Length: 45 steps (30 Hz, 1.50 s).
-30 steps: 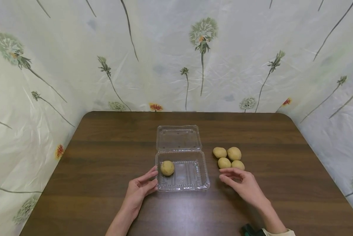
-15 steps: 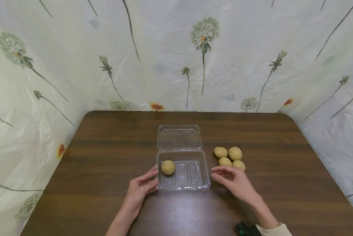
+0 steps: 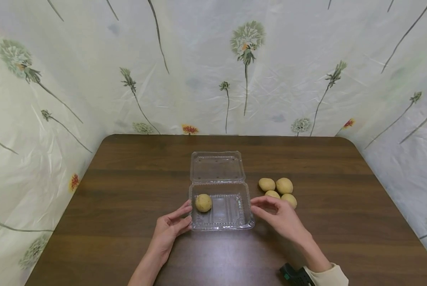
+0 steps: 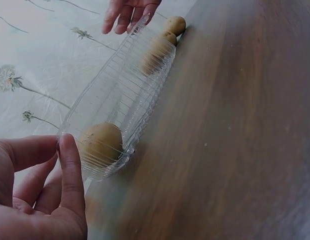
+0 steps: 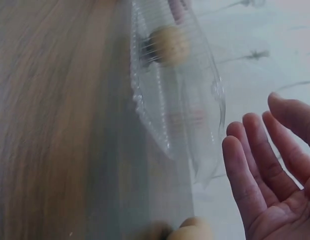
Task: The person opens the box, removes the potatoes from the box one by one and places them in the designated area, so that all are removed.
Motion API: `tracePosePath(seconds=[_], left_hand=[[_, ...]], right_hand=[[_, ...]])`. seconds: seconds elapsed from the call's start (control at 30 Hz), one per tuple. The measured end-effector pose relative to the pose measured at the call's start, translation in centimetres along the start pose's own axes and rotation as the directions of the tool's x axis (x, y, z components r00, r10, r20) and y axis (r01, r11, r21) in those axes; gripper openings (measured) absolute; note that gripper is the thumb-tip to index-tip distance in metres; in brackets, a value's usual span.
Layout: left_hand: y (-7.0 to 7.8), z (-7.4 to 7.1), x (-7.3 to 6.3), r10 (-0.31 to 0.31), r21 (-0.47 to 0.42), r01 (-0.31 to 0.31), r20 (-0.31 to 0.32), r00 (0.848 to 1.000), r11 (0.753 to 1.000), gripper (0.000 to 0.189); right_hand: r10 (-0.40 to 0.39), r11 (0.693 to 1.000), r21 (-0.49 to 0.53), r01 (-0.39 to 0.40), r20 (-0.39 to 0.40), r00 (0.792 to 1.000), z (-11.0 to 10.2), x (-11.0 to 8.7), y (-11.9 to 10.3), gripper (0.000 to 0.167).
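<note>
A clear plastic clamshell container (image 3: 231,225) sits on the table with its lid (image 3: 217,167) folded back away from me. One potato (image 3: 203,203) lies inside, at the left. My left hand (image 3: 166,231) pinches the container's left rim between thumb and fingers, as the left wrist view shows closely. At the opposite side is my right hand (image 3: 283,219), fingertips right by the right rim, fingers loosely bent and holding nothing. In the right wrist view the right-hand fingers (image 5: 267,165) are spread apart from the thumb, facing the container's wall.
Several potatoes (image 3: 284,186) lie grouped on the table (image 3: 127,198) to the container's right, just beyond my right hand, which partly covers them. A dark device (image 3: 295,275) is at the right wrist by a light sleeve (image 3: 327,275). A flower-patterned sheet (image 3: 206,59) hangs behind.
My right hand has moved left, from in front of the potatoes to the container's right edge. The left hand, container and potatoes stay as they were.
</note>
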State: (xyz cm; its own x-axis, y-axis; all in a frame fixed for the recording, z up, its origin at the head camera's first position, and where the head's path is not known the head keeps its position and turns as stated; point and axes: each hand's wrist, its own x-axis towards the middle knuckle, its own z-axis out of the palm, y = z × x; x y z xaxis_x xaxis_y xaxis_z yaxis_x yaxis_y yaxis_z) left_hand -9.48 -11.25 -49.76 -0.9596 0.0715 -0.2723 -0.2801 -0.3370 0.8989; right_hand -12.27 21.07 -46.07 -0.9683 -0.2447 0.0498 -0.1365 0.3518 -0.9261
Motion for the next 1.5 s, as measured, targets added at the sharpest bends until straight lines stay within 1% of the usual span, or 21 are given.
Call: tracePosePath(seconds=[0.13,0.37,0.5,0.6,0.83,1.03,1.2,1.33,1.5], left_hand=[[0.1,0.0,0.0,0.0,0.004,0.0,0.002,1.0,1.0,0.041],[0.2,0.1,0.1,-0.005,0.014,0.005,0.002,1.0,1.0,0.039],[0.2,0.1,0.0,-0.005,0.022,0.005,-0.003,1.0,1.0,0.037],[0.1,0.2,-0.1,-0.001,0.02,0.002,-0.012,1.0,1.0,0.036],[0.1,0.1,-0.1,0.006,0.013,-0.006,-0.019,1.0,1.0,0.036],[0.1,0.0,-0.1,0.0,0.016,0.0,-0.019,1.0,1.0,0.037],[0.0,0.1,-0.1,-0.003,0.005,0.003,-0.009,1.0,1.0,0.039],[-0.1,0.2,-0.1,0.0,0.01,0.0,-0.007,1.0,1.0,0.039],[0.0,0.2,-0.1,0.013,0.012,-0.013,-0.006,1.0,1.0,0.04]], right_hand=[[-0.02,1.0,0.015,0.02,0.023,1.0,0.3,0.3,-0.3,0.032],[-0.063,0.996,0.073,0.057,0.077,0.995,1.0,0.7,-0.5,0.03],[-0.086,0.994,0.079,0.078,0.101,0.991,1.5,0.8,-0.5,0.028],[-0.103,0.993,0.063,0.096,0.11,0.989,1.9,0.8,-0.6,0.028],[-0.129,0.992,0.015,0.128,0.097,0.987,2.4,0.9,-0.9,0.026],[-0.139,0.99,-0.02,0.142,0.12,0.983,3.1,1.2,-1.6,0.028],[-0.162,0.984,-0.055,0.171,0.135,0.977,3.8,1.6,-1.5,0.027],[-0.163,0.983,-0.064,0.175,0.155,0.974,4.2,1.9,-1.4,0.027],[-0.167,0.977,-0.1,0.186,0.175,0.97,4.9,2.4,-1.7,0.026]])
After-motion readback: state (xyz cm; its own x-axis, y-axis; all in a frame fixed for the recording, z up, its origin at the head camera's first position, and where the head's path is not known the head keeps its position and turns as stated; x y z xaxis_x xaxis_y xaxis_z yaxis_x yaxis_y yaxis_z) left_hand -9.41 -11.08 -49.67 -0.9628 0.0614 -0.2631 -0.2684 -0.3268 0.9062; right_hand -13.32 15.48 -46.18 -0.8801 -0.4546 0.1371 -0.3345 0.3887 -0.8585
